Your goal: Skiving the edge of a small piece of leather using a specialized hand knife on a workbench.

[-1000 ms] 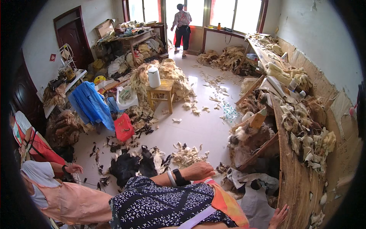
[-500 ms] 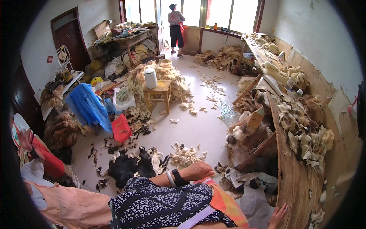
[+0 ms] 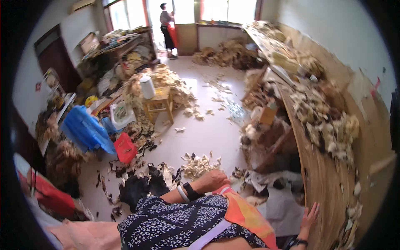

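Observation:
My left hand (image 3: 211,181) is curled closed in front of my body, beside the upper edge of my orange and yellow apron (image 3: 248,212). A white band and a black band circle that wrist, and whatever the fingers may hold is hidden. On the edge of the long wooden bench (image 3: 323,196) rests my right hand (image 3: 309,214), its fingers spread and nothing in it. Pale hide scraps (image 3: 198,166) lie on the floor beyond my left hand, next to a black furry hide (image 3: 139,187).
A co-worker in a peach apron (image 3: 85,235) is close on my left. Ahead, a white canister (image 3: 147,87) stands on a wooden stool (image 3: 160,100) by piled hides (image 3: 177,83). A red bag (image 3: 125,148) and blue sheeting (image 3: 85,129) lie left. Another person (image 3: 167,31) stands at the doorway.
The view has shifted, and the room appears farther left and higher. My right hand has moved forward along the bench edge. The person at the doorway has turned toward the door.

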`<state>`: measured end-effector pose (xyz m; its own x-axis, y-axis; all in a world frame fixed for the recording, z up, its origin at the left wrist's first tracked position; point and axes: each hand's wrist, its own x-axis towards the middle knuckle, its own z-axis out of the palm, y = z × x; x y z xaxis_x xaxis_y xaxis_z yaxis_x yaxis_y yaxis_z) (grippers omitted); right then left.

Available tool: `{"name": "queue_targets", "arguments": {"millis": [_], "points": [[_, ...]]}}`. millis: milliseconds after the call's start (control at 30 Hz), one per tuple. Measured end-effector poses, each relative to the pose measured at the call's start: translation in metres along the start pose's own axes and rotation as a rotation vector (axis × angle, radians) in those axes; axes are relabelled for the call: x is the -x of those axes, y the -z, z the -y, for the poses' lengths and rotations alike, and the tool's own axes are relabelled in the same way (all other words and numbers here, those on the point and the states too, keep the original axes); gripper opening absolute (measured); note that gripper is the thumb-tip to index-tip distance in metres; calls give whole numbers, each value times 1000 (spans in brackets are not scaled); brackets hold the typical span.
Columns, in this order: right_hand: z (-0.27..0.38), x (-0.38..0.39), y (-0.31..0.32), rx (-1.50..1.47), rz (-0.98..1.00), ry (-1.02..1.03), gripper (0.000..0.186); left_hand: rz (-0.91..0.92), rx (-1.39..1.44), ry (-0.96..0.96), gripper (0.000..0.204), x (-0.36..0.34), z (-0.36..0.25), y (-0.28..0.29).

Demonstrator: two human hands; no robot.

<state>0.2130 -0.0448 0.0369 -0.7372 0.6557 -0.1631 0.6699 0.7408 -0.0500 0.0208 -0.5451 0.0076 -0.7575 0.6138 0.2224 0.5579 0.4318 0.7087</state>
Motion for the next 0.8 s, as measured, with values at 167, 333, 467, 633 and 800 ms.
{"name": "queue_targets", "arguments": {"millis": [167, 333, 467, 633, 800], "points": [[6, -59, -17, -139, -246, 246, 61, 21, -120, -76, 14, -28, 27, 0], [-5, -84, -30, -79, -222, 132, 67, 120, 42, 77, 21, -60, 20, 2], [-9, -77, -33, -122, -241, 121, 70, 166, 5, 55, 21, -67, 16, 5], [5, -80, -26, -99, -246, 120, 69, 157, -18, 19, 19, -69, 33, 3], [-3, -85, -38, -66, -301, 156, 63, 167, -15, 33, 17, -73, 33, -3]]}}
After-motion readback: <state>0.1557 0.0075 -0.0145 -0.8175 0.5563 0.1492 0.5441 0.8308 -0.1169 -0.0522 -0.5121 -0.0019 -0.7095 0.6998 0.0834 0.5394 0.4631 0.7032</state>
